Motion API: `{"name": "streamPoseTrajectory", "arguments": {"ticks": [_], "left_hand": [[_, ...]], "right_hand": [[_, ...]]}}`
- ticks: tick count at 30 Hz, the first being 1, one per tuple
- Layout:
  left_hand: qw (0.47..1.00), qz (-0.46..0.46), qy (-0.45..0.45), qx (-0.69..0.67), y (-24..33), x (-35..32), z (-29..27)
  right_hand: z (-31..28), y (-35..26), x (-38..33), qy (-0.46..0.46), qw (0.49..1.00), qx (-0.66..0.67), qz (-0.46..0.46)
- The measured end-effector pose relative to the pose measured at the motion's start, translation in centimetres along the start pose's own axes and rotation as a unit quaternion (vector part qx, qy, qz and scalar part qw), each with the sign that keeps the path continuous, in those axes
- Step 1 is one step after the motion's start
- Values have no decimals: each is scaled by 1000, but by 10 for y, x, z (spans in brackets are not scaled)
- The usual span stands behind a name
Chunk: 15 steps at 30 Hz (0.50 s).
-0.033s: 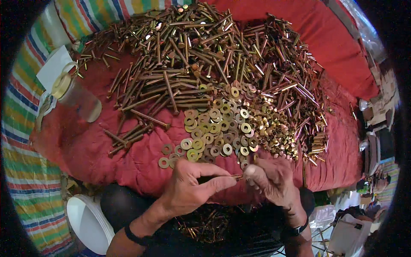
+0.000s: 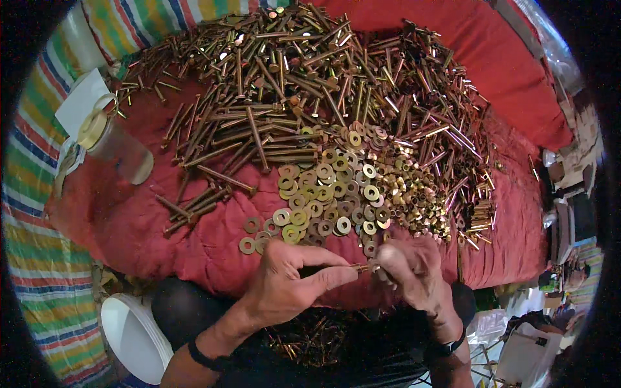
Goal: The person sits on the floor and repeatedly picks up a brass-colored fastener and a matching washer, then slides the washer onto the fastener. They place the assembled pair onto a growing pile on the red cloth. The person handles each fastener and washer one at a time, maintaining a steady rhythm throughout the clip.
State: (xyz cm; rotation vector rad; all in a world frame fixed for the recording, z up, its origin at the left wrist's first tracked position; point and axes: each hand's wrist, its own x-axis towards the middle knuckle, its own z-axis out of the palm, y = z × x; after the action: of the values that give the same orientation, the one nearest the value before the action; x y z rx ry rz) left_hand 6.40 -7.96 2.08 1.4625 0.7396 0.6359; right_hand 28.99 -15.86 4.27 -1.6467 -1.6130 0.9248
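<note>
My left hand (image 2: 294, 279) pinches a bolt (image 2: 359, 267) between thumb and forefinger. Only a short length of the bolt shows, and the rest is hidden in the hand. At its right end are the fingers of my right hand (image 2: 411, 268), curled together around the tip. Whatever small part they grip is covered by the fingers. Just beyond my hands spreads a heap of flat washers (image 2: 325, 226). Beside it, to the right, lies a pile of small nuts (image 2: 414, 200). Long bolts (image 2: 252, 132) are heaped behind both.
A red quilted cloth (image 2: 123, 223) lies under the hardware. At the left stands a clear jar with a yellowish lid (image 2: 94, 128). A white basin (image 2: 132, 336) sits at lower left, and more bolts (image 2: 304, 339) lie below my hands. Striped fabric (image 2: 39, 258) borders the left.
The fingers of my right hand have shifted slightly at the bolt's end, the thumb moving a little. My left hand and the bolt stay in place.
</note>
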Motion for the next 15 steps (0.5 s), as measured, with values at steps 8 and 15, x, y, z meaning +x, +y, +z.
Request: {"name": "streamPoseTrajectory", "arguments": {"ticks": [8, 15], "left_hand": [[999, -7, -23, -25, 2, 2, -10], [999, -15, -18, -47, 1, 2, -4]], "right_hand": [[-10, -9, 11, 11, 992, -10, -126], [3, 7, 7, 34, 968, -47, -246]]}}
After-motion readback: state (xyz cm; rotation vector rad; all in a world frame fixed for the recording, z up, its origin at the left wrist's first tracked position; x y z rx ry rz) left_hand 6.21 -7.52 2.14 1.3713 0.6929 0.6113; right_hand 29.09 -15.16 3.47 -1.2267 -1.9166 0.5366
